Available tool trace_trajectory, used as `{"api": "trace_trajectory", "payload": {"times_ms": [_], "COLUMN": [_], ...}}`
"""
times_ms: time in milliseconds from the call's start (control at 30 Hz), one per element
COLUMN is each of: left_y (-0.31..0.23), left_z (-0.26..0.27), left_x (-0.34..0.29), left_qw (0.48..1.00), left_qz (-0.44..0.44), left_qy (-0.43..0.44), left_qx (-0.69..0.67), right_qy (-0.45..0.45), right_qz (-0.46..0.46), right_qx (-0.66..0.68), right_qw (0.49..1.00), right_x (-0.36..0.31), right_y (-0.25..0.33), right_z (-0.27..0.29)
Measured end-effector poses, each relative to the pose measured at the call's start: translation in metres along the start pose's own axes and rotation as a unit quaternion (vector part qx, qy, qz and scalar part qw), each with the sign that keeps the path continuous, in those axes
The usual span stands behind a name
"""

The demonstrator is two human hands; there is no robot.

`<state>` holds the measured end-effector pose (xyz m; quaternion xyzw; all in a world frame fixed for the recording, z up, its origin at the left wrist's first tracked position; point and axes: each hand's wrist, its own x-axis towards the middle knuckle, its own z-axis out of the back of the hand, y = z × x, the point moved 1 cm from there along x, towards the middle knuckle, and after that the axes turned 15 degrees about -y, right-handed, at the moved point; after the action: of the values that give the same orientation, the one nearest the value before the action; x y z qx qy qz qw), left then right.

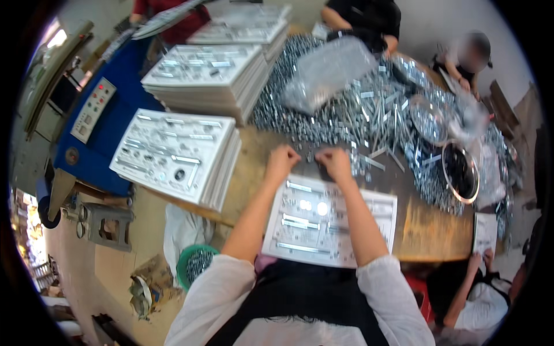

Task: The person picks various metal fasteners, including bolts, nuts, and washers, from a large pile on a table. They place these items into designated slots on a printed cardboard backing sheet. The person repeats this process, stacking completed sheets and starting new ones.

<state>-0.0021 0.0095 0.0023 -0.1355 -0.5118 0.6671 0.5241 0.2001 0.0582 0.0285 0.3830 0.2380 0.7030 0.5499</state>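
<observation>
At the near edge of a heap of small metal parts (323, 130), both hands hover close to the table top, a short gap apart. My left hand (281, 164) has its fingers drawn together, and whatever is in them is too small to name. My right hand (337, 164) faces it with fingertips pinched; what they hold cannot be made out. A few loose pieces lie between the hands. Under my forearms lies a white card (384, 216) with rows of shiny metal parts on it, partly covered by my right arm.
Stacks of similar cards (216, 173) stand at the left. A clear plastic bag (329, 72) lies on the heap; a round metal-rimmed bowl (461, 173) is at the right. A green bucket (186, 268) of metal parts sits below the table. Other people work around it.
</observation>
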Motion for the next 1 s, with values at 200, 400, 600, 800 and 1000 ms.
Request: {"api": "trace_trajectory", "payload": {"times_ms": [200, 400, 600, 800, 1000], "left_y": [-0.015, -0.012, -0.009, -0.007, 0.004], "left_z": [0.019, 0.016, 0.016, 0.014, 0.016], "left_x": [-0.022, -0.018, -0.017, -0.016, -0.019], "left_qw": [0.998, 0.999, 1.0, 1.0, 0.999], "left_qz": [0.033, 0.029, 0.018, -0.015, -0.015], "left_qy": [-0.018, 0.002, 0.008, 0.006, 0.026], "left_qx": [0.043, 0.023, 0.017, 0.002, -0.026], "right_qy": [-0.026, -0.035, -0.028, -0.012, -0.012], "right_qz": [-0.051, -0.05, -0.073, 0.044, -0.003], "right_qx": [-0.035, -0.004, 0.012, -0.068, 0.054], "right_qw": [0.998, 0.998, 0.997, 0.997, 0.998], "right_x": [-0.009, -0.012, -0.011, -0.027, -0.016], "right_y": [0.003, -0.01, 0.004, 0.02, 0.025], "right_z": [-0.002, 0.0, 0.001, -0.001, 0.031]}}
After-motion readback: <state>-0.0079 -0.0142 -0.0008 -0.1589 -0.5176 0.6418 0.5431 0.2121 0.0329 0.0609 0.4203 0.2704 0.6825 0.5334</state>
